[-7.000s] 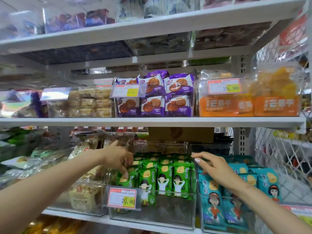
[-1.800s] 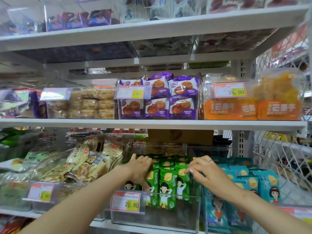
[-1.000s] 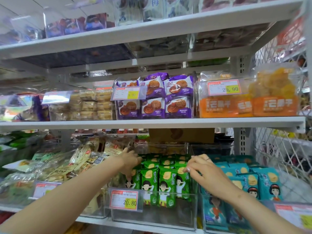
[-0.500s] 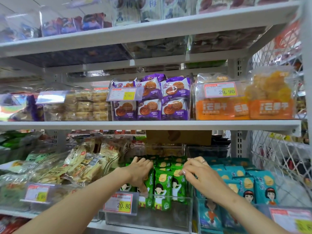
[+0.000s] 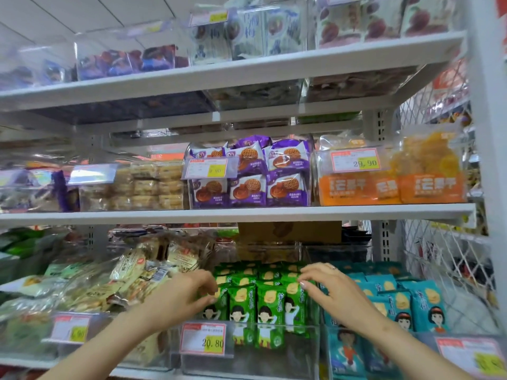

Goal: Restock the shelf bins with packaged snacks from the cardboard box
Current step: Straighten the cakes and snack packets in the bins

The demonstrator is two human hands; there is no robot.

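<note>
Lower centre of frame: green packs (image 5: 270,303) are stood in rows in the clear bin (image 5: 296,357). Left hand (image 5: 186,294), drawn forward since a second ago, is curled on the end one. Right hand (image 5: 333,296) is bent over the row, grip unclear. Squaring-up is judged nearly done.

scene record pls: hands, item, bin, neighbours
left hand: fingers curled on the leftmost of the green packs
right hand: fingertips resting on the right end of the row
green packs: upright, in rows
clear bin: lower shelf, holds green packs; price tag reads 20.80
neighbours: teal packs to the right; purple packs one shelf up
</note>
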